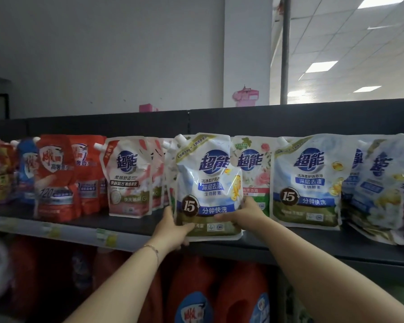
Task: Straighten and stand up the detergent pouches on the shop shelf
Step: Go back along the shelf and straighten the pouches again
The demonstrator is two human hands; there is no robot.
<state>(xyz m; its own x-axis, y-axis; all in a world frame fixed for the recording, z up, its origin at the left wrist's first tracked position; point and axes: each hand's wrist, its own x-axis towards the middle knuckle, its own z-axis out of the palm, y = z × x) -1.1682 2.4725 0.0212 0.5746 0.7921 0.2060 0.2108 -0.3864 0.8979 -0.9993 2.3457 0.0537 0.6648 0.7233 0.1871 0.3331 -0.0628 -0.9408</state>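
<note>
Your left hand [173, 226] grips the white-blue pouch [208, 178] at its lower left corner, thumb across the front. Your right hand [245, 214] grips the lower right edge. The pouch is upright at the front of the dark shelf [301, 241], just ahead of the rose pouch [254, 169].

Both bare arms stretch up and forward, angled toward each other. Left hand [173, 227] grips the pouch [208, 173] at its lower left edge, thumb on front, fingers behind. Right hand [241, 215] grips the lower right edge, thumb across front.
</note>
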